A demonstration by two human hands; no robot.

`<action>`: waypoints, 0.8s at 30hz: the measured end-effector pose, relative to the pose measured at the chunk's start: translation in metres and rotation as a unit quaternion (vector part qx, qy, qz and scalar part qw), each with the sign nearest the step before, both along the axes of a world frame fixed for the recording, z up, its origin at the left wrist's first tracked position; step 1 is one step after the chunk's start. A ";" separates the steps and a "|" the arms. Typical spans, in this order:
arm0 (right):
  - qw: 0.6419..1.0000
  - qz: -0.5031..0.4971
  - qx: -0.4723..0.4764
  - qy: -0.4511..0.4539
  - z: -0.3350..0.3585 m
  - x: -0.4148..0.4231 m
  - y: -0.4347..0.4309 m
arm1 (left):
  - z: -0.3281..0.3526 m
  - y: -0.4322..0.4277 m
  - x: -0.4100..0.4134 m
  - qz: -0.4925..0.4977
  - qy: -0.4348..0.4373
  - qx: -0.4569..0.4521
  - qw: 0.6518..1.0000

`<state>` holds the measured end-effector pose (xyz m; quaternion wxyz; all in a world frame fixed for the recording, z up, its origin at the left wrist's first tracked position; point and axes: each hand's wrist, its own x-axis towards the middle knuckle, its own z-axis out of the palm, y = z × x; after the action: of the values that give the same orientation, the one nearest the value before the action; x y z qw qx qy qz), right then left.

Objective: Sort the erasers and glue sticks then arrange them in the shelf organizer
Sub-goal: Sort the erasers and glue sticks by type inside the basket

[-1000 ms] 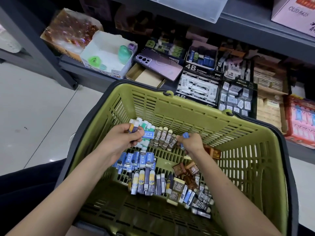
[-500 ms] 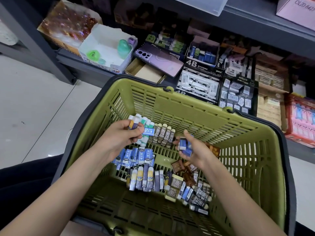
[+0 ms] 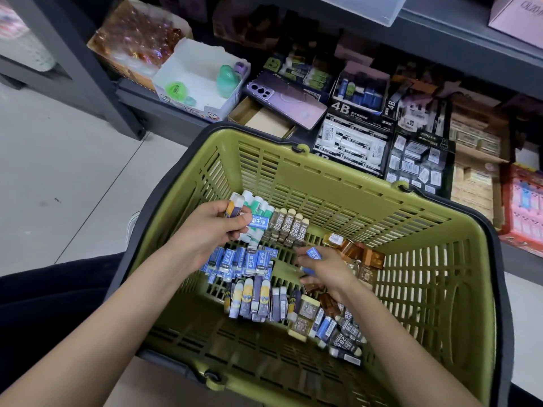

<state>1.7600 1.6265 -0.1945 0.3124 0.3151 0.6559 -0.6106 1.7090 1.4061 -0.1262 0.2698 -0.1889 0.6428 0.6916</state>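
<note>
My left hand [image 3: 210, 230] grips a blue eraser [image 3: 259, 222], right hand [image 3: 327, 268] pinches another one, both down in the green basket [image 3: 323, 183] over the sorted rows [image 3: 241, 261]. Light, stiff little blocks, slick paper sleeves I reckon, so pinch the long sides.

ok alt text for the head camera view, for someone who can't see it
Two bare hands sort erasers and glue sticks lying in rows inside an olive-green slatted plastic basket: the left hand grips a blue-wrapped eraser and a purple-and-white stick, the right hand pinches a small blue eraser. Behind, a dark grey shelf holds open stationery boxes.
</note>
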 end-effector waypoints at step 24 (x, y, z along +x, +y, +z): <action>0.990 0.060 0.115 0.063 -0.034 0.010 -0.016 | -0.001 0.001 -0.004 0.012 0.012 -0.018 1.000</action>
<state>1.7697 1.6100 -0.2285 0.2684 0.2697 0.7580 -0.5297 1.7048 1.4073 -0.1268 0.2499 -0.1935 0.6561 0.6853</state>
